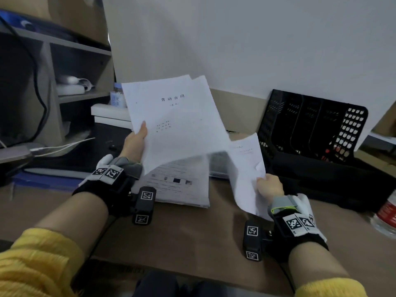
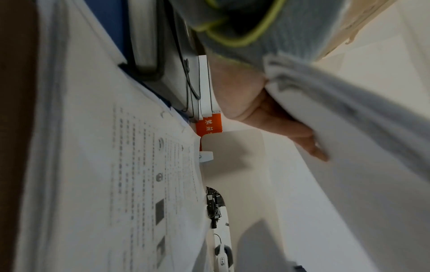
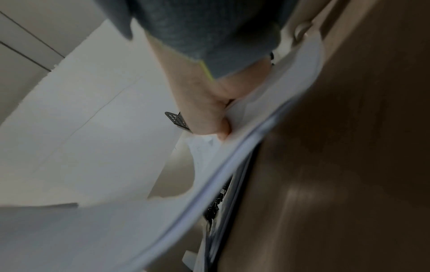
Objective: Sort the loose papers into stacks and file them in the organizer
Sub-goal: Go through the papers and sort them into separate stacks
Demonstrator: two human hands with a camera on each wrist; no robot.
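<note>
Left hand (image 1: 135,140) fingers hidden behind raised titled sheets (image 1: 171,116), thumb pinching; right hand (image 1: 270,186) pinches a blurred sheet (image 1: 246,168), apparently single. Black organizer (image 1: 310,125) upright.

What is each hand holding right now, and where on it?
Left hand grips the raised white printed papers at their lower left edge. Right hand pinches a separate curling white sheet at its right edge.
</note>
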